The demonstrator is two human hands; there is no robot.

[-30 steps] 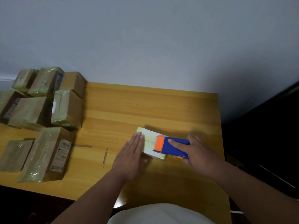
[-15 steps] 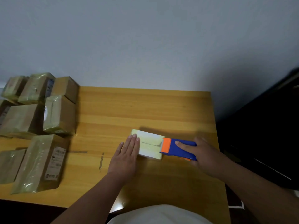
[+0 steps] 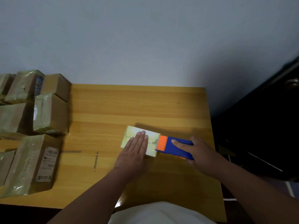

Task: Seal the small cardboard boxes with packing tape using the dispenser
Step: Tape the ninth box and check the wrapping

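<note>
This looks like a small home packing corner rather than a warehouse. A plain yellow wooden tabletop [image 3: 123, 109] stands pushed against a bare pale grey wall [image 3: 145, 39]. At its left edge sits a cluster of brown cardboard parcels wrapped in clear tape [image 3: 32, 120], some bearing white printed shipping labels [image 3: 48, 165]. To the right stands dark furniture [image 3: 267, 123], its details too dim to make out.

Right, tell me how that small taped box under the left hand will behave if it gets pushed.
The small box is low and flat, so it would probably slide, not tip. Its glossy tape skin on the smooth table suggests it slips easily; the left hand lies flat on it, likely for that. It probably weighs little.
</note>
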